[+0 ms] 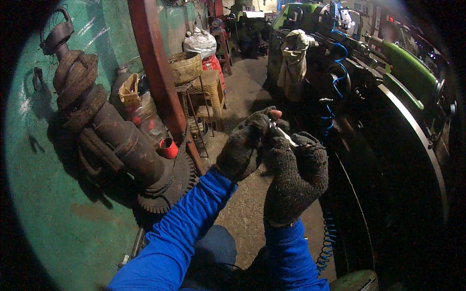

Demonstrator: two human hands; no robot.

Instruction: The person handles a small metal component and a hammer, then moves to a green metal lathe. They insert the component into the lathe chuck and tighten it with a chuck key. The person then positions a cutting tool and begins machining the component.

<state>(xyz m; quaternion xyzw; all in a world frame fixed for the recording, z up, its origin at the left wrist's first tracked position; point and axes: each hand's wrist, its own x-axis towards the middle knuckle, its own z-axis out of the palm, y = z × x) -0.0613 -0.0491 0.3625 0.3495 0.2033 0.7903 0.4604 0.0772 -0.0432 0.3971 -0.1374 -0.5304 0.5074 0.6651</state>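
Both my hands wear dark, worn knit gloves with some bare fingertips, and blue sleeves cover my arms. They meet in front of me, above the floor. Between them runs a slim, shiny metal piece (pixel 285 135), short and rod-like, whose exact kind I cannot make out. My left hand (pixel 245 148) is closed on its upper left end, thumb and fingers pressed together. At the lower right end, my right hand (pixel 297 177) pinches it between thumb and fingers. The gloves hide much of both ends.
A green lathe (pixel 407 63) with a coiled blue hose (pixel 342 63) fills the right side; a cloth (pixel 294 60) hangs on it. To the left, a large geared shaft (pixel 121 140) leans on the green wall beside a red-brown post (pixel 158 63). A wicker stool (pixel 209 92) holds a basin (pixel 185 67).
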